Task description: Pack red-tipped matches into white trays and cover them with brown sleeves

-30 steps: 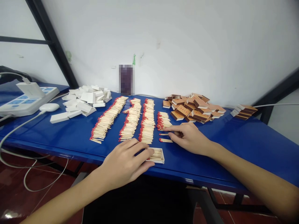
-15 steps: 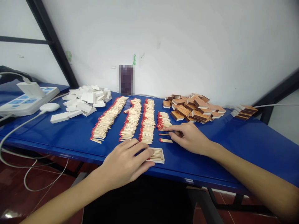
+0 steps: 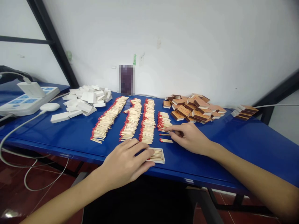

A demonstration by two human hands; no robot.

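My left hand [image 3: 130, 160] is closed around the left part of a white matchbox tray [image 3: 163, 155] near the table's front edge, its fingertips over the matches [image 3: 157, 154] lying inside. My right hand [image 3: 189, 137] reaches the near end of a short row of red-headed matches [image 3: 163, 119]. Its index fingertip touches the row, with the thumb just below and the other fingers curled under. One loose match [image 3: 164, 134] runs toward the thumb; the fingers partly hide what they pinch. Just nearer to me lies a small group of matches [image 3: 165, 140].
Three longer match rows [image 3: 108, 118] [image 3: 130, 119] [image 3: 147, 121] stretch across the blue table [image 3: 233, 149]. White trays [image 3: 87, 98] are heaped at back left, brown matchbox sleeves [image 3: 193, 109] at back right. Several boxes [image 3: 245, 112] stand far right. A power strip [image 3: 30, 101] with cables sits left.
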